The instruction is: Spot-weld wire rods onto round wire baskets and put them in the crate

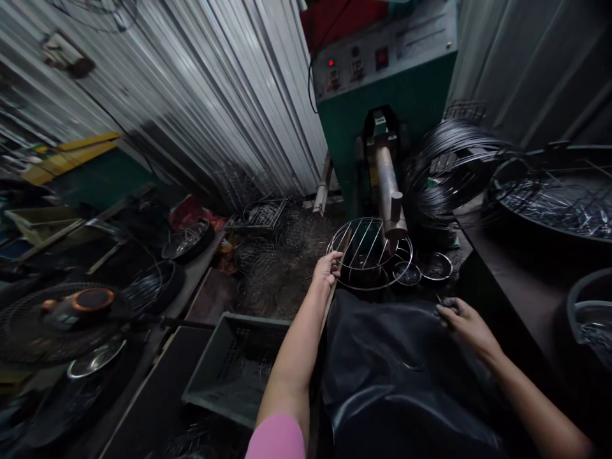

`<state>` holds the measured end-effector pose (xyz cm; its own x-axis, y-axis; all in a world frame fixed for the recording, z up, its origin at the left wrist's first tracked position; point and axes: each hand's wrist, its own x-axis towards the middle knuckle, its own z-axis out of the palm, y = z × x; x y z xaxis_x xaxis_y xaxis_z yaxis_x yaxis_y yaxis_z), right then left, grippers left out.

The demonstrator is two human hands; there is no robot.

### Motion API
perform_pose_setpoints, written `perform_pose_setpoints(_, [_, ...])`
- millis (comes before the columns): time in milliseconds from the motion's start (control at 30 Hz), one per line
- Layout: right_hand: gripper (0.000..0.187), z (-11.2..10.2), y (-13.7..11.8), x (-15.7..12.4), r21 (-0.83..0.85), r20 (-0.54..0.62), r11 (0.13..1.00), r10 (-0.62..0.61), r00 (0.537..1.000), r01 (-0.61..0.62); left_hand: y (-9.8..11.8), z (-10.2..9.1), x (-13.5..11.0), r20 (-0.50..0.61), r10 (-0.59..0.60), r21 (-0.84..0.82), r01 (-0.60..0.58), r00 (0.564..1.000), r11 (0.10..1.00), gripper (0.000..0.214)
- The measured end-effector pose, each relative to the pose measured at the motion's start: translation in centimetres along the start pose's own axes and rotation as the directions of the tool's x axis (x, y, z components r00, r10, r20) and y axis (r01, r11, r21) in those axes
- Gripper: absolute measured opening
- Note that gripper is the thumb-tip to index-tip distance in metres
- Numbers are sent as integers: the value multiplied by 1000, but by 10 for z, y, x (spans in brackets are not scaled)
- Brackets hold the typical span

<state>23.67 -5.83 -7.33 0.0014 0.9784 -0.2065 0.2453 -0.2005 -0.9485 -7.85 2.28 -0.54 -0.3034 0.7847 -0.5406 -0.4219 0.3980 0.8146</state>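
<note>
My left hand point(327, 268) grips the left rim of a round wire rack point(368, 253) with parallel cross wires, held flat under the metal arm point(388, 185) of a green machine point(396, 95). My right hand point(466, 323) rests on the black sheet point(406, 370) over my lap, fingers pinched on a small thin wire piece point(442, 303) that is hard to make out. Small metal rings point(433, 268) lie just right of the rack.
A coil of dark wire point(449, 162) stands right of the machine. A round tray of wire parts point(554, 197) sits on the right bench. A grey crate point(239, 363) and a heap of wire racks point(277, 255) lie at left, by a fan point(71, 312) and corrugated wall.
</note>
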Motion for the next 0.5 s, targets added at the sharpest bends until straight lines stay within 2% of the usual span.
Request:
perform_pose_setpoints(100, [36, 21, -46, -4, 218, 24, 963, -167, 986, 158, -3, 6, -6, -25, 64, -41, -65, 998, 997, 36])
perform_pose_setpoints(200, [38, 43, -77, 3, 260, 18, 918, -316, 949, 301, -4, 12, -11, -29, 119, -75, -121, 992, 990, 37])
perform_pose_setpoints(333, [37, 57, -84, 22, 116, 59, 924, -372, 926, 364, -4, 13, -15, -42, 183, -100, -186, 982, 977, 42])
perform_pose_setpoints(500, [30, 54, -83, 31, 3, 132, 926, -375, 918, 378, -2, 10, -15, -17, 216, -115, -216, 976, 970, 50])
